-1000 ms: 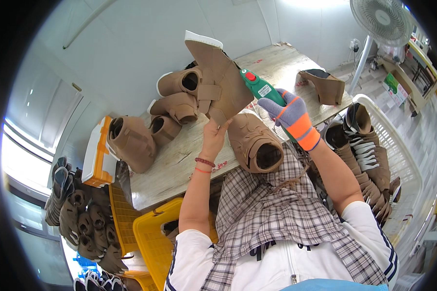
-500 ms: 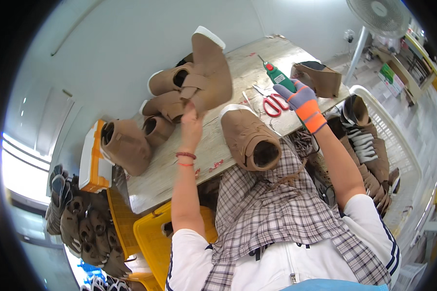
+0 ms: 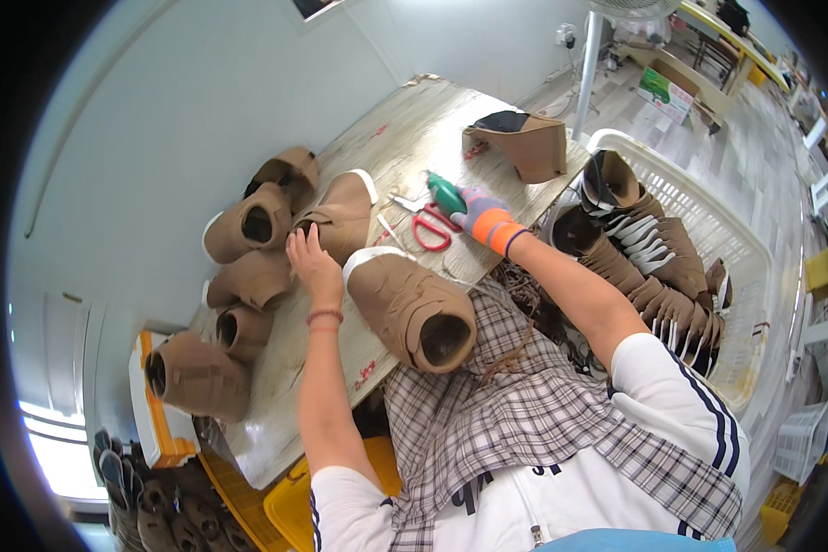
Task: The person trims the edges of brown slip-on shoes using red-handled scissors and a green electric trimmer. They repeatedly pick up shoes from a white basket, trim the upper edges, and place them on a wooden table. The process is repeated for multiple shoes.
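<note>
- Left hand (image 3: pixel 316 267): bare, its fingers at the collar of a brown ankle boot (image 3: pixel 342 213); whether they pinch the collar or merely rest on it cannot be told.
- Right hand (image 3: pixel 484 219): in a grey-and-orange work glove, closed around the rear of a green handheld tool (image 3: pixel 445 194).
- Position of the held boot: over the worn wooden table (image 3: pixel 281 414), beside a group of similar brown boots (image 3: pixel 258 221) on its left, its white-edged toe directed away from the wearer.
- Near edge: a second brown boot (image 3: pixel 409 308), opening toward the wearer; beyond its toe, red-handled scissors (image 3: pixel 418 218) lie close to the tool.
- Handling, as judged: the boot is best guided lightly by the collar, so that neither its upper nor its neighbours are scuffed; the tool's tip is best kept clear of the uppers and of the scissors.
- Writing: dark letters on the white top (image 3: pixel 561 501) are partly hidden by the checked apron (image 3: pixel 524 405); print on the green-and-white carton (image 3: pixel 667 94) is too small to read; motion blur leaves no legible label on the tool.
</note>
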